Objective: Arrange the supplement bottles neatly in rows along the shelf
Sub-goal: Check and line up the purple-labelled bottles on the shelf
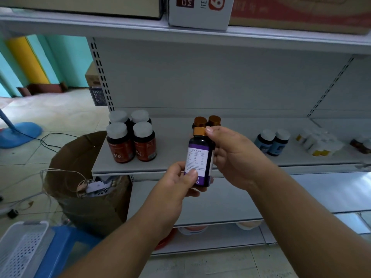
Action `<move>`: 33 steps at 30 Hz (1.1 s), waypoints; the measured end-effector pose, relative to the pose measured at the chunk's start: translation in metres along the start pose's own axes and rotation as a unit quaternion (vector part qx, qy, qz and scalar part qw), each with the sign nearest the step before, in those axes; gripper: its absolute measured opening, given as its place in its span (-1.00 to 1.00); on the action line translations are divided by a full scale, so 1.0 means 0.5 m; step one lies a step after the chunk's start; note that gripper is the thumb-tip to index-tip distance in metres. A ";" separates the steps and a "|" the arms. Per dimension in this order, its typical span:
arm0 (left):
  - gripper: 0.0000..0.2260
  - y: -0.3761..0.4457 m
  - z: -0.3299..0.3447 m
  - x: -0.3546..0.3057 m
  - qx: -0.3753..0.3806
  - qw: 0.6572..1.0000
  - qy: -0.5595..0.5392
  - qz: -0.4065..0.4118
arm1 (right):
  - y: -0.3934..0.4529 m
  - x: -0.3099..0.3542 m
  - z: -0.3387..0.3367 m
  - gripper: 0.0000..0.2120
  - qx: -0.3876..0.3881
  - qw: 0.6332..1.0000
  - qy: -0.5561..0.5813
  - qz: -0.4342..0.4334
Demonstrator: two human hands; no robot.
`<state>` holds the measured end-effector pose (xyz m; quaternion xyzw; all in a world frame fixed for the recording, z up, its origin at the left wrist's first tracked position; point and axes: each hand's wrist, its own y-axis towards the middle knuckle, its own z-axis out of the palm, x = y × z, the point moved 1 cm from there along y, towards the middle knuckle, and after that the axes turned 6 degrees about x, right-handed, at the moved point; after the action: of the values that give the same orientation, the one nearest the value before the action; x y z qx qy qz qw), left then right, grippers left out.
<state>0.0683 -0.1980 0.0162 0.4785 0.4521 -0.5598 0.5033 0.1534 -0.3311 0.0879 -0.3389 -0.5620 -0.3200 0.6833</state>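
I hold a dark bottle [200,155] with a purple-and-white label and a gold cap upright in front of the white shelf [172,157]. My left hand [176,181] grips its base, thumb on the label. My right hand [230,155] grips its upper side, a fingertip on the cap. Behind it stand two gold-capped bottles [207,121]. Several red-labelled bottles [130,137] with grey caps form a block at the shelf's left end. Two blue-labelled bottles [272,142] stand to the right.
Small white-and-yellow bottles [319,142] and a dark bottle [361,145] sit further right on the shelf. Boxes [200,11] fill the shelf above. A brown cardboard box [88,187] of clutter stands left of the shelf, with a white basket [22,249] on a blue stool.
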 end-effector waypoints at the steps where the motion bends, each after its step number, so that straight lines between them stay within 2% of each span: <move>1: -0.58 -0.001 -0.004 0.001 0.009 1.000 -0.018 -0.001 | -0.002 0.001 -0.002 -0.55 0.006 1.000 0.011 0.006; 5: -0.53 -0.003 -0.015 0.008 -0.006 0.998 -0.065 0.004 | 0.001 0.012 0.001 -0.64 0.004 1.000 0.027 -0.010; 8: -0.50 -0.001 -0.008 0.011 -0.012 0.999 -0.051 0.013 | 0.002 0.012 0.013 -0.58 -0.028 0.999 0.017 -0.018; 13: -0.52 -0.003 -0.007 0.012 0.006 0.990 -0.140 -0.006 | -0.007 0.003 0.012 -0.68 0.015 1.000 0.024 0.013; 16: -0.58 -0.008 -0.009 0.014 0.022 0.989 -0.145 -0.013 | -0.008 0.004 0.004 -0.68 0.025 0.999 0.041 0.013; 19: -0.56 -0.009 -0.005 0.015 0.011 0.991 -0.129 -0.017 | -0.008 0.008 0.005 -0.63 0.021 0.999 0.030 -0.001; 23: -0.60 -0.007 0.004 0.014 0.025 0.999 -0.034 0.003 | -0.010 0.006 0.015 -0.60 -0.029 0.999 -0.017 -0.010; 27: -0.60 -0.007 0.005 0.018 0.038 0.999 -0.026 0.002 | -0.016 0.005 0.016 -0.43 -0.059 0.998 -0.012 -0.001; 30: -0.51 -0.007 0.002 0.022 0.039 0.999 -0.033 0.003 | -0.025 0.006 0.012 -0.59 -0.039 0.999 -0.013 -0.005; 33: -0.65 -0.007 0.001 0.017 0.032 0.999 0.005 -0.001 | -0.031 0.006 0.001 -0.61 -0.032 0.999 -0.026 -0.022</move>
<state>0.0645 -0.1994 0.0077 0.4967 0.4374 -0.5716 0.4849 0.1407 -0.3396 0.0925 -0.3563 -0.5761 -0.3443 0.6501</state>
